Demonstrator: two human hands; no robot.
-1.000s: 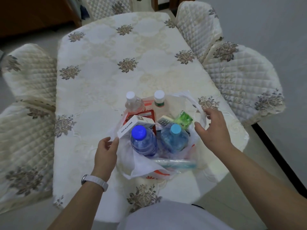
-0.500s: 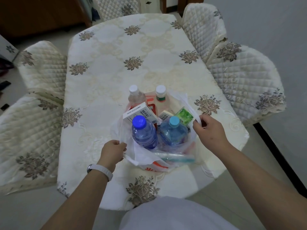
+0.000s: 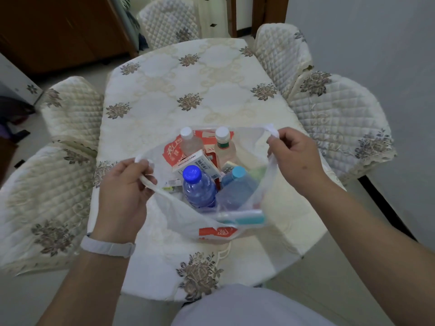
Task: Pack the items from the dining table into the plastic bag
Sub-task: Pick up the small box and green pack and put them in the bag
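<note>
A white plastic bag (image 3: pixel 188 220) with red print is stretched open over the near end of the dining table (image 3: pixel 188 90). My left hand (image 3: pixel 124 184) grips its left handle and my right hand (image 3: pixel 294 158) grips its right handle, pulling the mouth wide. Inside stand a blue-capped water bottle (image 3: pixel 197 187), a light-blue-capped bottle (image 3: pixel 237 184), two white-capped bottles (image 3: pixel 188 142) (image 3: pixel 223 144), a white box (image 3: pixel 200 163) and a teal tube (image 3: pixel 242 218) lying along the near wall. A green packet is half hidden behind the bag's right wall.
Quilted chair covers flank the table: two on the left (image 3: pixel 47 196), two on the right (image 3: pixel 341 118), one at the far end (image 3: pixel 169 22). The tablecloth beyond the bag holds no loose items. A dark wooden cabinet (image 3: pixel 58 31) stands at the back left.
Both hands have closed on the bag's handles and pulled them up and apart, so the bag's walls now rise around the items.
</note>
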